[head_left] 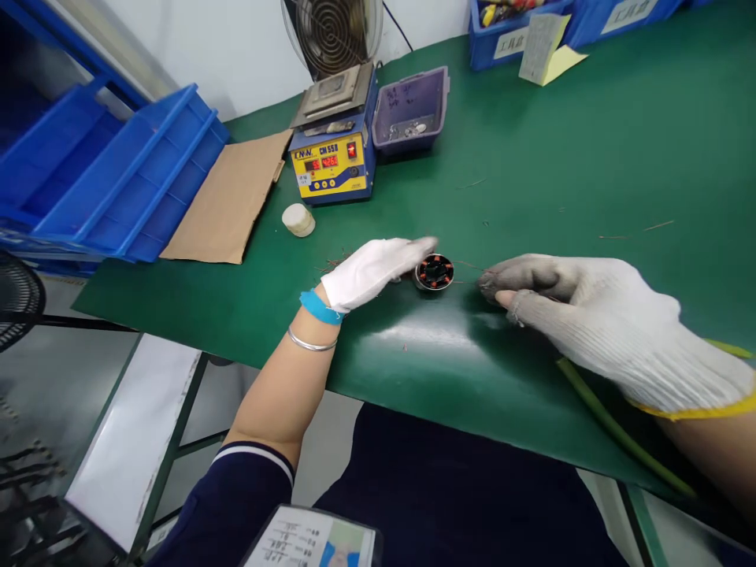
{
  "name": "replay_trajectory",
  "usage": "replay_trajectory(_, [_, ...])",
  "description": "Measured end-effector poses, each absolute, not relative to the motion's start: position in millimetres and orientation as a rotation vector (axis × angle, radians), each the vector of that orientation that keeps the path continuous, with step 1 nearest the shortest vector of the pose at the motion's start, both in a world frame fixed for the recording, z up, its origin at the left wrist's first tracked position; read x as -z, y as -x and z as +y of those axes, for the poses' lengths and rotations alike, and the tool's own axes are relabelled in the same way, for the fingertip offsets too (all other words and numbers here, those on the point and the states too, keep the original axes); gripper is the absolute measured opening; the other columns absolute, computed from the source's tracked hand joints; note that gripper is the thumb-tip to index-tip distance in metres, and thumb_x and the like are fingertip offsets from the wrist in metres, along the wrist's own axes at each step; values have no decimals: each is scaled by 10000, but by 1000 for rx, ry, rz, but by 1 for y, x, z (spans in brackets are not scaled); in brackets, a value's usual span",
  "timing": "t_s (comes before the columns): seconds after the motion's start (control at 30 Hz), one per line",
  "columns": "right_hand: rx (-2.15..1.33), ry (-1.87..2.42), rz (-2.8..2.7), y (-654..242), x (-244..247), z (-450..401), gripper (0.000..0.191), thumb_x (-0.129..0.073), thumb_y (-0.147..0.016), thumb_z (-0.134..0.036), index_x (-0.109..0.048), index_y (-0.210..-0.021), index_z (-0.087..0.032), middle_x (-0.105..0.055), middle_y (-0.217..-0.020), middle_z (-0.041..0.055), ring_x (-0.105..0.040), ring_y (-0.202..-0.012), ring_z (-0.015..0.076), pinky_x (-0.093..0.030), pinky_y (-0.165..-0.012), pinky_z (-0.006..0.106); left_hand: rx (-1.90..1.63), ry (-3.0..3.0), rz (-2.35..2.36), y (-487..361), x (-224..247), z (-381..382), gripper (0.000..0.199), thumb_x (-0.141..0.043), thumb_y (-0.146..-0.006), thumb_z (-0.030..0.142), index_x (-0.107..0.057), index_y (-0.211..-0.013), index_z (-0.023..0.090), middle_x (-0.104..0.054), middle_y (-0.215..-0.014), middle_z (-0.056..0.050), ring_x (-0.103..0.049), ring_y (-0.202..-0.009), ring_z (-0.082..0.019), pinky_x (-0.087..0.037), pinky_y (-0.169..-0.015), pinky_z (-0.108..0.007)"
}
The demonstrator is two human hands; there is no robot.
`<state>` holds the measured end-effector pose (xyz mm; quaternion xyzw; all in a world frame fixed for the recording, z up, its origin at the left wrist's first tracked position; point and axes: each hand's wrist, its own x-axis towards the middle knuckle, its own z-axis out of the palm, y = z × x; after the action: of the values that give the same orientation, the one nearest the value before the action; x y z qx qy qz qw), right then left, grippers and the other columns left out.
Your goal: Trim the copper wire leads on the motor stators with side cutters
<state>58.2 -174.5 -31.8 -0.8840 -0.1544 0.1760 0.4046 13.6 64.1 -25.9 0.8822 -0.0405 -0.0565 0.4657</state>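
A small round motor stator point(434, 272), with a metal rim, black inside and orange-copper windings, sits on the green table. My left hand point(381, 272), in a white glove, holds it from its left side, fingers along the far rim and thumb low at the near left. Thin copper wires point(468, 264) run from the stator's right side towards my right hand point(572, 307). That hand wears a white knit glove with greyed fingertips and a bare thumb tip; its fingers are pinched on the wires, whose ends are mostly hidden.
Behind stand a blue-yellow soldering pot unit point(334, 161) with lit red digits and a purple bin point(412, 110). A cream round block point(298, 220), cardboard point(230, 197) and blue crates point(130, 173) lie left. A green strap-like strip point(620, 429) is under my right wrist. Wire scraps point(658, 225) lie right.
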Motion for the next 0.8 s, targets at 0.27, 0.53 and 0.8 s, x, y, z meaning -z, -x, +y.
replay_trajectory(0.27, [-375,2592,-339,-65,20,-172,374,-551,-619,-581,-737,-777,-298,-756,-859,17,-646,-743,258,-356,-562,343,86,-2431,15,-4,20,46,492,-784,-668,594,-711,-892,162,-736,-922,-91,-713,-860,-258,-591,-769,-380])
replay_trajectory(0.53, [-447,2552,-497,-65,9,-182,570,-351,-697,-746,-642,-705,-256,-680,-621,44,-605,-570,235,-373,-536,359,-275,-2713,-630,23,7,16,699,-721,-794,521,-535,-1396,218,-530,-1513,-126,-518,-1391,-334,-488,-1099,-468])
replay_trajectory(0.8, [-554,2801,-525,-43,3,-176,600,-260,-736,-772,-475,-497,-265,-532,-448,46,-496,-427,206,-288,-443,321,78,-2860,-339,7,23,14,479,-644,-905,446,-605,-1334,237,-683,-1198,-72,-667,-1068,-281,-508,-903,-410])
